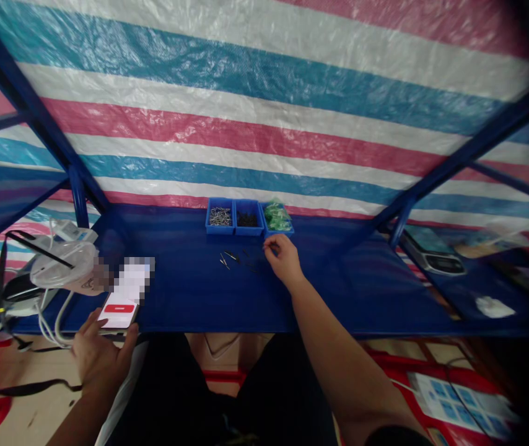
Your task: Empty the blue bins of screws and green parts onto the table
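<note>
My left hand is at the near table edge, with fingers and thumb around the lower end of a smartphone. The phone's lit screen shows a red button, and its upper part is pixelated. Over the table, my right hand has its fingers curled into a pinch; whatever may be between the fingertips is too small to make out. Just beyond it stands a blue bin of green plastic bags. Beside that are a bin of dark small parts and a bin of silver screws or pins. A few loose small pieces lie left of my right hand.
A lidded drink cup with a black straw stands at the left among white cables. Blue frame posts rise at both sides before a striped tarp. A scale sits on the right.
</note>
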A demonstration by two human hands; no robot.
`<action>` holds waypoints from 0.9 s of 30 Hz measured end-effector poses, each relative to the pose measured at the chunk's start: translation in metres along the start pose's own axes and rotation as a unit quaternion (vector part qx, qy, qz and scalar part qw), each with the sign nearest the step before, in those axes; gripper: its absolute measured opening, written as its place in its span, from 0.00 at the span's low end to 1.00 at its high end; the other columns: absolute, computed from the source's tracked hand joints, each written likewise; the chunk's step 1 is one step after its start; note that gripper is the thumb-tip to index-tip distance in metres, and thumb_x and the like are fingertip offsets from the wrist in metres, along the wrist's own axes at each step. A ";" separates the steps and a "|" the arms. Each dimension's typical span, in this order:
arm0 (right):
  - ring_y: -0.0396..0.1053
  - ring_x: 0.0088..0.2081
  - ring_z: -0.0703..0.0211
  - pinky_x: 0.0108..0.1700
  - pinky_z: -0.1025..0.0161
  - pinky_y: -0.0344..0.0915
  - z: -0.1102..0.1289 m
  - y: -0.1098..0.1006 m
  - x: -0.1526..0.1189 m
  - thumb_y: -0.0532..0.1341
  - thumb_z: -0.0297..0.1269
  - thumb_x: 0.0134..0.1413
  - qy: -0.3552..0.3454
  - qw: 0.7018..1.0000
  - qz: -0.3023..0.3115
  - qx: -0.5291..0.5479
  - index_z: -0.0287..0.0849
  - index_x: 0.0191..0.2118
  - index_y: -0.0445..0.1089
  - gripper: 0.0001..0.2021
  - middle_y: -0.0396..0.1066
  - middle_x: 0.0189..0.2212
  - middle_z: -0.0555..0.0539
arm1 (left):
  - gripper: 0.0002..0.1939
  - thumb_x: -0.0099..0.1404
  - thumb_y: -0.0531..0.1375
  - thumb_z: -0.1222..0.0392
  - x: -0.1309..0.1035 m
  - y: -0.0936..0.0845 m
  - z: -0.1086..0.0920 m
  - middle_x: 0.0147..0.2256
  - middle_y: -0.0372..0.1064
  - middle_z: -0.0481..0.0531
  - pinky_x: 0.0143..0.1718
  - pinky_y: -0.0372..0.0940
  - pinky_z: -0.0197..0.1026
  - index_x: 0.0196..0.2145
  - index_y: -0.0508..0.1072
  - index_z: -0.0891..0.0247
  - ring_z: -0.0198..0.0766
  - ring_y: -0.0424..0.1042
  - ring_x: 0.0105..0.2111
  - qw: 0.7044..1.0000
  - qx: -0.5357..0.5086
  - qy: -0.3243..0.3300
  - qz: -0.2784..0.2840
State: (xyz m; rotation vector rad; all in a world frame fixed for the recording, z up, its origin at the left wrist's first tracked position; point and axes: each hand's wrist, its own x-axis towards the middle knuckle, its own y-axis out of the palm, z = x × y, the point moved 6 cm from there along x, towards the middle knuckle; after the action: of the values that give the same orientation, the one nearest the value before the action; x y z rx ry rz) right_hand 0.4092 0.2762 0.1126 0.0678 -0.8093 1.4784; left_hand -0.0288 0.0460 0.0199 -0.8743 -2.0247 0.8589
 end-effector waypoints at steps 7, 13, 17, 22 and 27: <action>0.70 0.44 0.56 0.44 0.58 0.74 0.035 0.004 0.066 0.60 0.33 0.57 -0.044 0.992 -0.113 0.033 0.46 0.35 0.66 0.01 0.68 0.40 0.46 | 0.33 0.56 0.61 0.40 0.000 -0.009 -0.007 0.61 0.62 0.66 0.60 0.56 0.69 0.54 0.61 0.60 0.66 0.60 0.62 0.999 0.016 -0.010 -0.030; 0.70 0.37 0.57 0.40 0.60 0.71 0.025 0.020 0.092 0.64 0.31 0.52 0.028 0.995 -0.074 -0.060 0.44 0.33 0.66 0.05 0.71 0.35 0.48 | 0.31 0.61 0.58 0.39 -0.002 -0.011 -0.015 0.63 0.61 0.68 0.61 0.54 0.68 0.55 0.61 0.62 0.64 0.59 0.63 0.999 0.033 0.002 -0.025; 0.70 0.31 0.59 0.39 0.60 0.67 0.008 0.030 0.086 0.70 0.33 0.46 0.112 0.983 0.038 -0.141 0.43 0.31 0.68 0.10 0.72 0.28 0.51 | 0.30 0.63 0.57 0.40 -0.003 -0.013 -0.018 0.63 0.60 0.67 0.63 0.53 0.65 0.55 0.60 0.62 0.62 0.58 0.64 0.999 0.026 0.017 -0.031; 0.71 0.30 0.60 0.36 0.62 0.66 0.007 0.018 0.056 0.68 0.35 0.50 0.131 0.973 0.051 -0.184 0.42 0.34 0.70 0.07 0.73 0.26 0.51 | 0.33 0.61 0.59 0.40 -0.001 -0.013 -0.017 0.62 0.60 0.70 0.63 0.51 0.67 0.55 0.60 0.64 0.63 0.57 0.64 1.000 0.008 0.008 -0.018; 0.72 0.30 0.58 0.33 0.63 0.64 0.007 0.019 0.005 0.71 0.38 0.48 0.158 0.943 0.205 -0.210 0.44 0.37 0.74 0.11 0.76 0.29 0.49 | 0.33 0.60 0.60 0.41 0.000 -0.011 -0.015 0.62 0.59 0.71 0.64 0.51 0.66 0.54 0.59 0.65 0.63 0.56 0.65 1.000 0.009 0.006 -0.015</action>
State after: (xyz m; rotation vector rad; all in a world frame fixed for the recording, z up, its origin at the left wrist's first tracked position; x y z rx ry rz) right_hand 0.3884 0.2795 0.1122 -0.6801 -0.8885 1.6141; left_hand -0.0194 0.0438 0.0364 -0.8347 -2.0120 0.8527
